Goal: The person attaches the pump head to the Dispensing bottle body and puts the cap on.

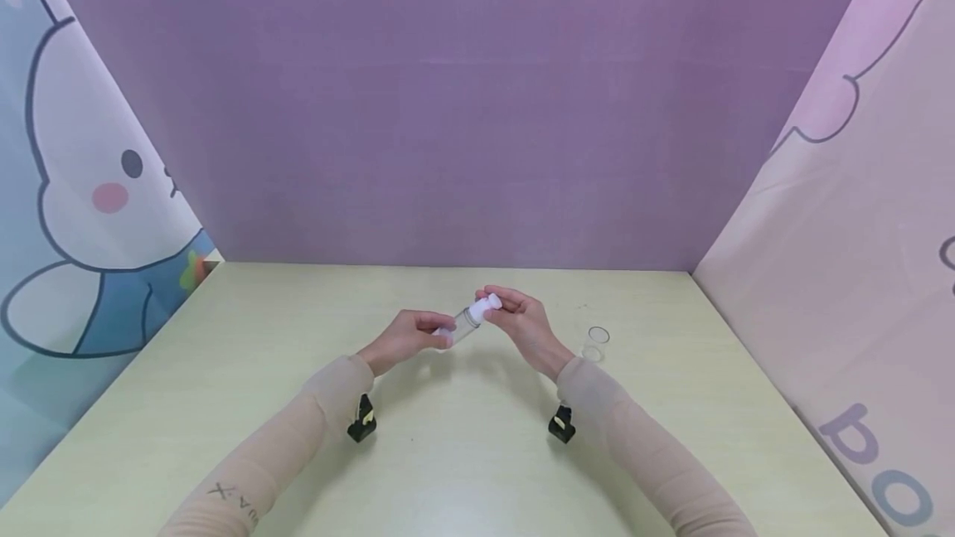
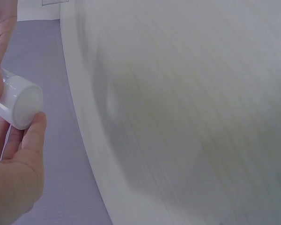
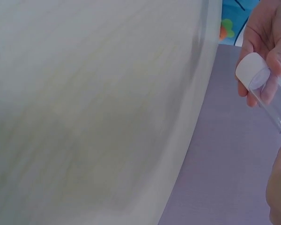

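Observation:
A small clear bottle (image 1: 463, 324) with a white pump top (image 1: 485, 306) and a white base (image 3: 251, 70) is held tilted above the table, its top up toward the right. My left hand (image 1: 406, 338) grips it by the base end, thumb on the near side; the left wrist view shows fingers around the white base (image 2: 25, 104). At the other end, my right hand (image 1: 525, 326) pinches the white top between thumb and fingers. In the right wrist view, only part of the right hand (image 3: 280, 187) shows at the edge.
A clear open-ended cylinder, like a bottle's cover (image 1: 595, 344), stands on the pale table (image 1: 462, 454) just right of my right wrist. A purple panel (image 1: 462, 106) rises behind the table. Printed cloth walls flank both sides.

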Demonstrator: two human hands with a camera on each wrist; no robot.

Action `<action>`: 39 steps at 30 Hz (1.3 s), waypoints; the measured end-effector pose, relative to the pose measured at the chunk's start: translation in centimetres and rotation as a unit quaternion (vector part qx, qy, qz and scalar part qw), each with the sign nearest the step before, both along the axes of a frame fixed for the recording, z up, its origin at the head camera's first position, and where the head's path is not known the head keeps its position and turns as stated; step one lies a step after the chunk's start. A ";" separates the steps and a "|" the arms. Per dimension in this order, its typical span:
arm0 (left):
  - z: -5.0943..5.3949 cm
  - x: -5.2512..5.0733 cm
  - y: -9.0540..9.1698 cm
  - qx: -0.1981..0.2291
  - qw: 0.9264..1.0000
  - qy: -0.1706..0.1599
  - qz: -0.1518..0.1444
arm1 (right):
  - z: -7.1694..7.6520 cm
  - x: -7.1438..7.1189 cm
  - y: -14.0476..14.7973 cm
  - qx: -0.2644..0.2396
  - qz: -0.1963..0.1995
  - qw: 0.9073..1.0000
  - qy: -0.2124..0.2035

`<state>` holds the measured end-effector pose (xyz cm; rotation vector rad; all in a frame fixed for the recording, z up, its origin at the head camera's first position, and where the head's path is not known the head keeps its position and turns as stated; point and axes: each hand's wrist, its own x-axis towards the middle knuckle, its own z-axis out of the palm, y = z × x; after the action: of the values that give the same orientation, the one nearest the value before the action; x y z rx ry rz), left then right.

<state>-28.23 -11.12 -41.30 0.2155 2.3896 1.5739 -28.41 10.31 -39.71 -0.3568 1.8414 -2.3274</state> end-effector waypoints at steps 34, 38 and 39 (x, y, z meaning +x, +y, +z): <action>0.2 -0.2 0.1 -0.009 1.000 0.007 -0.002 | -0.1 -0.3 0.0 0.056 -0.032 0.998 0.005; 0.2 -0.2 0.1 -0.009 1.000 0.009 -0.004 | -0.1 -0.3 -0.1 0.066 -0.038 0.997 0.003; 0.2 -0.2 0.0 -0.009 1.000 0.009 -0.004 | -0.1 -0.4 -0.1 0.068 -0.040 0.997 0.003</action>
<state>-28.47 -11.07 -41.14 0.2382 2.4121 1.5534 -28.77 10.21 -39.77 -0.2765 2.0385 -2.2368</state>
